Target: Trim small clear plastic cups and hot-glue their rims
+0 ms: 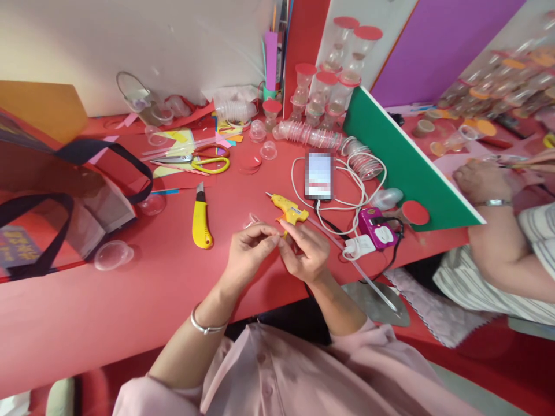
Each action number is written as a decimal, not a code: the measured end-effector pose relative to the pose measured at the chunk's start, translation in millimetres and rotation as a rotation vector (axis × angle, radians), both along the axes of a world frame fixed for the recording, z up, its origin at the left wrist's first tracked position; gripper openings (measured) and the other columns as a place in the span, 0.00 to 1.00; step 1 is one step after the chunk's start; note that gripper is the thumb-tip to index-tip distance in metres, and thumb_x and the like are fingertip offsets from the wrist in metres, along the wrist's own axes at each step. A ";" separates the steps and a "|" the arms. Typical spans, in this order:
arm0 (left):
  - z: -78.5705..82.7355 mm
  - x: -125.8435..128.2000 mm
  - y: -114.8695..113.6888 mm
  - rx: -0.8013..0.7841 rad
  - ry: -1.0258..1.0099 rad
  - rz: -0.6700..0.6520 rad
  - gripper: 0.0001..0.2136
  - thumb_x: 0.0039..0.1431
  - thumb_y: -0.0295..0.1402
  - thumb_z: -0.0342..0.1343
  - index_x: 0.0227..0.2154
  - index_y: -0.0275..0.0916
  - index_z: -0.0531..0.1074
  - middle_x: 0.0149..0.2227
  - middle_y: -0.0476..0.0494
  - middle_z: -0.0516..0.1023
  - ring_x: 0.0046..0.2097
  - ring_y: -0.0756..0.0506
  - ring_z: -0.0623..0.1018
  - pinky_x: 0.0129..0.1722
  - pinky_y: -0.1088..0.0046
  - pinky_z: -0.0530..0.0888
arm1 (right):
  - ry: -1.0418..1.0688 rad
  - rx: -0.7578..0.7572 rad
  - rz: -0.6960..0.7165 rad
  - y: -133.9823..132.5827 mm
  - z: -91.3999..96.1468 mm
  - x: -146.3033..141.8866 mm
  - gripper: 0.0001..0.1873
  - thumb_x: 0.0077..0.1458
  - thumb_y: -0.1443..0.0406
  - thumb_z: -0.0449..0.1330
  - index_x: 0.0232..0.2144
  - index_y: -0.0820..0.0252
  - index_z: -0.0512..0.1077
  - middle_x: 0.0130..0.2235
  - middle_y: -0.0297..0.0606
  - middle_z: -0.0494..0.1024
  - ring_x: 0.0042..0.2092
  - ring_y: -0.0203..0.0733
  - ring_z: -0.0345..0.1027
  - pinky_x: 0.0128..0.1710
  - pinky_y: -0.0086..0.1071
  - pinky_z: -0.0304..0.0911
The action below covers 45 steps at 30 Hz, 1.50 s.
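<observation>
My left hand (pixel 250 247) and my right hand (pixel 305 248) meet over the red table (pixel 130 300), fingertips pinched together on a small thing I cannot make out. Just beyond my fingers lies a yellow glue gun (pixel 288 208), nozzle pointing left. A small clear cup (pixel 252 220) sits right behind my left hand. A yellow utility knife (pixel 200 219) lies to the left of my hands.
A phone (pixel 319 174) with white cables, a purple device (pixel 376 227), yellow scissors (pixel 208 163), clear cups and stacked red-lidded containers (pixel 323 92) crowd the back. A bag (pixel 65 190) stands at left. Another person's arm (pixel 498 242) works beyond a green board (pixel 403 162) at right.
</observation>
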<state>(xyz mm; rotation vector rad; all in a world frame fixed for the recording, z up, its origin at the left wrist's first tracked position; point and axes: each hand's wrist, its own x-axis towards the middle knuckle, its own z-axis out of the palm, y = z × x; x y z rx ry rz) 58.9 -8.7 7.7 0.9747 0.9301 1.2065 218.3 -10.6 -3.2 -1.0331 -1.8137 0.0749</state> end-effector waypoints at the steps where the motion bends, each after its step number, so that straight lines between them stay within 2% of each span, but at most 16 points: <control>1: 0.4 -0.3 0.8 0.014 0.035 0.013 0.05 0.56 0.34 0.68 0.30 0.39 0.83 0.28 0.47 0.75 0.27 0.51 0.67 0.30 0.72 0.67 | -0.001 0.006 -0.004 0.2 0.1 0.2 0.20 0.63 0.66 0.62 0.56 0.59 0.75 0.26 0.33 0.78 0.27 0.38 0.70 0.31 0.33 0.68; 4: 2.2 -1.4 3.2 0.100 0.097 0.047 0.06 0.56 0.35 0.70 0.27 0.39 0.82 0.27 0.46 0.76 0.31 0.49 0.71 0.39 0.69 0.71 | 0.010 -0.001 -0.021 0.4 0.6 0.1 0.18 0.62 0.64 0.64 0.54 0.58 0.76 0.25 0.32 0.77 0.26 0.37 0.69 0.31 0.32 0.68; 6: 2.9 -1.4 3.9 0.115 0.082 0.075 0.07 0.55 0.35 0.70 0.26 0.39 0.81 0.26 0.46 0.75 0.33 0.48 0.72 0.40 0.69 0.71 | 0.019 -0.027 -0.024 0.2 0.9 -0.5 0.16 0.63 0.63 0.64 0.52 0.57 0.78 0.24 0.30 0.76 0.25 0.36 0.68 0.31 0.31 0.68; 8: 3.1 0.1 3.6 0.029 -0.006 0.067 0.08 0.54 0.36 0.71 0.25 0.39 0.81 0.24 0.48 0.71 0.28 0.51 0.69 0.33 0.72 0.70 | 0.018 -0.035 -0.024 0.2 1.1 -1.3 0.13 0.63 0.63 0.65 0.50 0.56 0.79 0.24 0.30 0.76 0.25 0.35 0.68 0.31 0.30 0.69; 10: 3.4 3.2 2.4 -0.103 -0.126 0.024 0.10 0.52 0.38 0.72 0.25 0.37 0.80 0.20 0.52 0.65 0.22 0.54 0.62 0.24 0.76 0.63 | 0.021 -0.016 -0.018 0.5 1.2 -1.7 0.11 0.62 0.65 0.66 0.48 0.56 0.80 0.26 0.32 0.79 0.25 0.34 0.68 0.32 0.30 0.69; 13: 4.6 7.9 1.0 -0.212 -0.239 0.015 0.13 0.48 0.39 0.74 0.24 0.37 0.78 0.18 0.55 0.61 0.19 0.57 0.57 0.18 0.78 0.54 | 0.061 -0.013 0.005 1.1 1.5 -1.6 0.11 0.61 0.67 0.67 0.47 0.57 0.80 0.27 0.34 0.79 0.26 0.34 0.69 0.32 0.29 0.69; 15: 5.4 8.4 1.7 -0.193 -0.271 0.080 0.13 0.47 0.38 0.74 0.25 0.37 0.77 0.19 0.55 0.63 0.19 0.57 0.57 0.18 0.78 0.54 | 0.104 -0.059 0.015 1.0 2.1 -1.0 0.10 0.62 0.65 0.67 0.46 0.56 0.80 0.27 0.32 0.78 0.26 0.34 0.68 0.32 0.30 0.69; 18: 6.1 4.2 4.9 -0.079 -0.262 0.197 0.11 0.49 0.37 0.74 0.26 0.38 0.78 0.25 0.51 0.72 0.20 0.57 0.60 0.19 0.78 0.58 | 0.147 -0.146 -0.001 -0.1 3.8 -0.1 0.09 0.62 0.61 0.67 0.44 0.55 0.81 0.26 0.32 0.77 0.25 0.34 0.66 0.29 0.30 0.67; 21: 6.3 -0.1 7.0 -0.007 -0.199 0.227 0.10 0.48 0.35 0.75 0.25 0.38 0.79 0.28 0.49 0.74 0.23 0.56 0.64 0.21 0.78 0.60 | 0.164 -0.188 -0.037 -0.8 5.4 -0.1 0.09 0.63 0.60 0.65 0.43 0.56 0.82 0.27 0.33 0.78 0.26 0.34 0.67 0.29 0.30 0.67; 25: 5.5 0.5 4.8 -0.047 -0.162 0.178 0.10 0.46 0.31 0.76 0.25 0.38 0.78 0.25 0.51 0.73 0.23 0.56 0.64 0.20 0.79 0.59 | 0.175 -0.175 -0.021 -0.7 5.9 -1.2 0.08 0.63 0.63 0.65 0.43 0.57 0.82 0.30 0.36 0.81 0.28 0.35 0.70 0.30 0.31 0.68; 30: 2.4 1.6 1.9 -0.062 -0.096 0.131 0.08 0.55 0.36 0.71 0.30 0.37 0.81 0.24 0.51 0.72 0.22 0.56 0.63 0.22 0.78 0.61 | 0.210 -0.161 0.011 -1.3 5.0 -1.5 0.08 0.64 0.66 0.63 0.44 0.57 0.81 0.31 0.37 0.81 0.30 0.36 0.72 0.32 0.31 0.70; 33: 1.2 1.0 1.5 -0.062 -0.035 0.086 0.10 0.57 0.39 0.70 0.34 0.37 0.83 0.23 0.50 0.71 0.22 0.55 0.64 0.23 0.77 0.61 | 0.199 -0.167 0.043 -1.3 3.0 -1.4 0.12 0.64 0.65 0.63 0.49 0.57 0.80 0.31 0.35 0.79 0.29 0.35 0.70 0.30 0.31 0.70; 36: 0.4 -0.3 1.3 -0.093 -0.034 -0.006 0.11 0.58 0.41 0.69 0.33 0.36 0.82 0.20 0.51 0.68 0.22 0.54 0.63 0.23 0.76 0.60 | 0.177 -0.152 0.088 0.7 0.0 -1.6 0.15 0.63 0.63 0.66 0.52 0.53 0.79 0.34 0.35 0.78 0.32 0.36 0.71 0.32 0.32 0.72; 39: 0.3 -1.9 1.7 -0.076 0.004 -0.066 0.13 0.59 0.42 0.68 0.31 0.36 0.81 0.20 0.51 0.66 0.22 0.54 0.62 0.23 0.76 0.59 | 0.201 -0.133 0.122 3.5 -2.2 -1.4 0.12 0.63 0.64 0.66 0.49 0.50 0.81 0.36 0.35 0.77 0.37 0.38 0.73 0.38 0.34 0.73; 45: 0.6 -1.5 3.8 0.033 0.146 -0.031 0.20 0.60 0.49 0.65 0.24 0.36 0.76 0.19 0.50 0.66 0.22 0.52 0.64 0.24 0.75 0.63 | 0.184 -0.177 0.044 5.4 -8.0 0.0 0.06 0.64 0.63 0.65 0.42 0.50 0.82 0.35 0.33 0.76 0.37 0.37 0.73 0.38 0.34 0.73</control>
